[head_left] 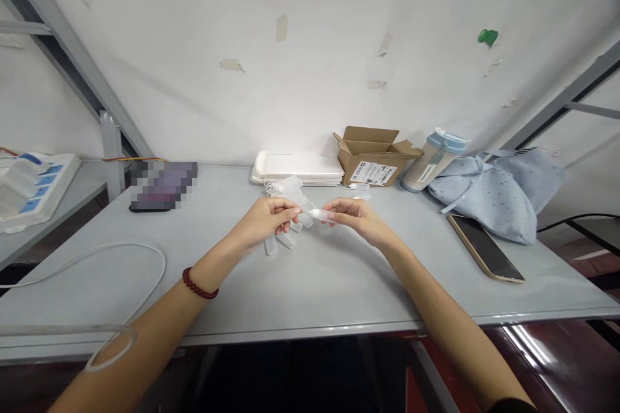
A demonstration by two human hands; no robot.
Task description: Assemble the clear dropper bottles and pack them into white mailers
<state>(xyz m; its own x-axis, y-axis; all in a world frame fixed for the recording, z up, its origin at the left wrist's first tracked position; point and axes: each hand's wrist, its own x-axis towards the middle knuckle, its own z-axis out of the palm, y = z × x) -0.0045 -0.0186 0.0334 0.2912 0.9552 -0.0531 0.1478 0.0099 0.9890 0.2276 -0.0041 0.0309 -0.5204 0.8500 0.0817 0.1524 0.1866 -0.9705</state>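
Both my hands meet above the middle of the grey table. My left hand, with a red bead bracelet on its wrist, is closed around a bunch of small clear plastic pieces that hang below its fingers. My right hand pinches one small clear plastic piece at its fingertips, held against the bunch in the left hand. More clear pieces lie on the table just behind my hands.
A stack of white trays, an open cardboard box, a lidded cup and a blue cloth bag line the back. A phone lies at right, clear tubing at left, a power strip far left.
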